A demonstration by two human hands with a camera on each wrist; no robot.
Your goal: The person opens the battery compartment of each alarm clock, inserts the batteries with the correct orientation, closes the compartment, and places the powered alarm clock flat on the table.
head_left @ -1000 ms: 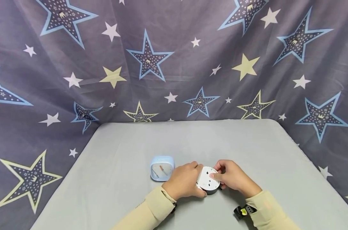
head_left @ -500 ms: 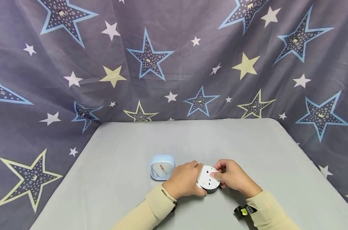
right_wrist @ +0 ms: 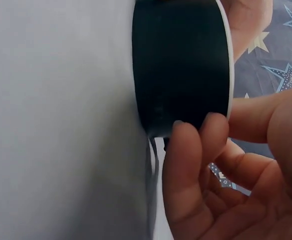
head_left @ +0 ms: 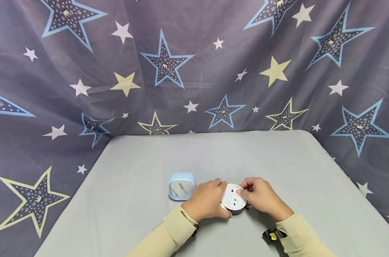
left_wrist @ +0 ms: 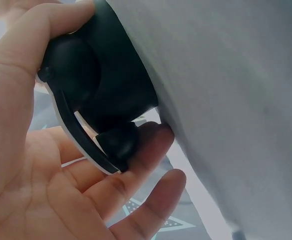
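A round twin-bell alarm clock (head_left: 234, 200) lies face down on the table, its white back up. My left hand (head_left: 207, 200) grips it from the left, around the bell end. In the left wrist view, the thumb presses the black body near one bell (left_wrist: 73, 70), while fingertips reach the other bell (left_wrist: 118, 142); a curved handle (left_wrist: 76, 130) spans between them. On the opposite side, my right hand (head_left: 262, 198) pinches the clock's edge, thumb on the white back. Two right fingertips (right_wrist: 183, 145) touch the black side wall (right_wrist: 180, 65) in the right wrist view.
A light blue square alarm clock (head_left: 182, 186) stands just left of my left hand. The grey cloth-covered table (head_left: 133, 167) meets a star-patterned curtain (head_left: 194, 71) at the back and sides. A black wrist device (head_left: 269, 236) hangs below the right sleeve.
The head view tilts slightly, so the scene sits a little higher or lower in places. Both hands keep the same hold on the round alarm clock.
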